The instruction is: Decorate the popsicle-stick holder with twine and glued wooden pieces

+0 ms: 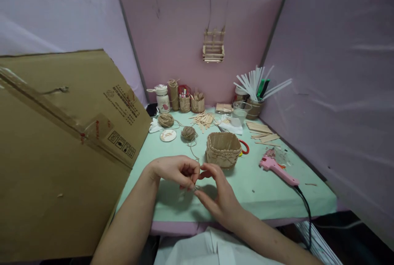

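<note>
Over the front of the table, my left hand is bent at the wrist, with its thumb and fingers pinching a short piece of twine. My right hand meets it from the other side, fingers curled and its thumb at the same twine. The fingers partly hide how the strand runs. Just beyond my hands stands a woven basket with a braided rim. A ball of twine lies behind my left hand, its loose strand trailing toward my hands.
A pink glue gun with a black cord lies at right. Red-handled scissors sit behind the basket. Wooden sticks, another twine ball, a bottle and glue sticks are farther back. A large cardboard box blocks the left.
</note>
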Demonstrator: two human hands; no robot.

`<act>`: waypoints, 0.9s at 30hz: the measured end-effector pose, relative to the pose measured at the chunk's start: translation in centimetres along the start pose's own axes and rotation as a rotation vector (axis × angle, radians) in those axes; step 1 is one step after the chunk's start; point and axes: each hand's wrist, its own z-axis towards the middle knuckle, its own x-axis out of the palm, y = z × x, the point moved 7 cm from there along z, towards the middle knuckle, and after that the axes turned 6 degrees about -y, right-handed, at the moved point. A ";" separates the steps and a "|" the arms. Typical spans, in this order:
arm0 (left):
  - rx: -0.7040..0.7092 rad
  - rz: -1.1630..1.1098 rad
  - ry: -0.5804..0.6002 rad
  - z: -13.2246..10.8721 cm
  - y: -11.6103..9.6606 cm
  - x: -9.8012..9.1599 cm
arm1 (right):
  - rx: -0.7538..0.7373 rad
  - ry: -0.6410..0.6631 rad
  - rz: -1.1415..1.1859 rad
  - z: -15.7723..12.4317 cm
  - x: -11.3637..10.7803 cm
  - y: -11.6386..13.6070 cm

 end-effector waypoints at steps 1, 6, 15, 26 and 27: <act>0.001 -0.009 -0.011 -0.1 -0.1 -0.1 | 0.048 0.012 0.026 -0.1 0.2 -0.4; -0.009 -0.022 -0.019 -0.8 -0.5 -0.6 | 0.165 0.072 0.067 -0.3 0.8 -1.2; 0.072 -0.054 -0.157 -1.8 -0.6 -2.8 | 0.397 0.032 0.354 -0.3 0.8 -1.7; 0.200 0.143 -0.857 2.7 1.4 -5.8 | 0.472 -0.227 0.423 -0.9 -1.8 -4.6; 0.253 0.135 -0.860 3.5 1.4 -5.5 | 0.462 -0.232 0.421 -0.9 -1.8 -4.6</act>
